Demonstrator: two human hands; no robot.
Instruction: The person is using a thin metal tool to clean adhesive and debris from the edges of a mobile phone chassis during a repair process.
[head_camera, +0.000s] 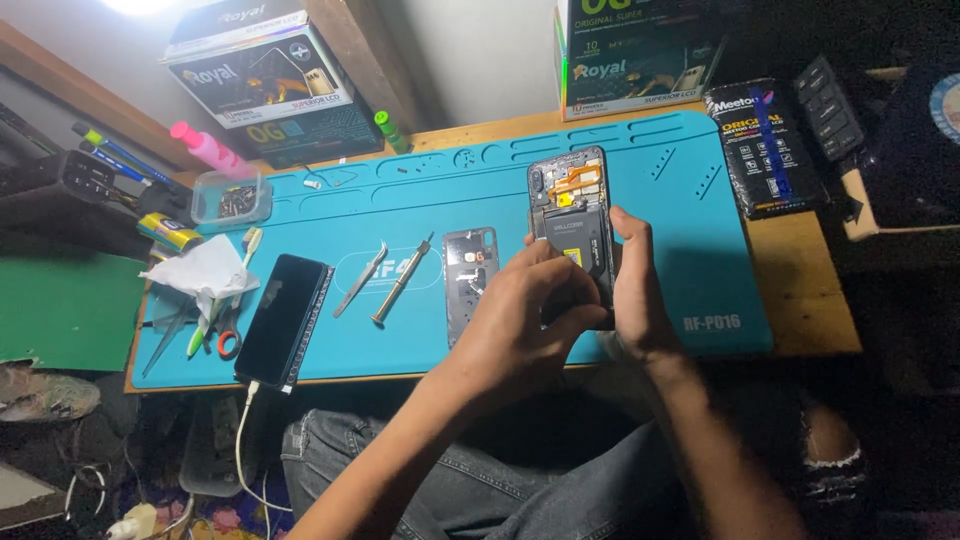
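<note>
Tweezers (360, 279) left of screwdriver (403, 279)

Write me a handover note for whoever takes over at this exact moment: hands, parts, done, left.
Left hand: fingers on the lower half of the opened phone, over the battery.
Right hand: grips the phone's right edge, thumb up along it.
Phone: on the blue mat, back off, insides exposed.
Back cover: lying on the mat left of the phone.
Tweezers and screwdriver: further left, untouched.
Second phone: at the mat's left, cable plugged in.
Done: back removed.
Left: phone not closed; the hands hide what they are working on.
</note>
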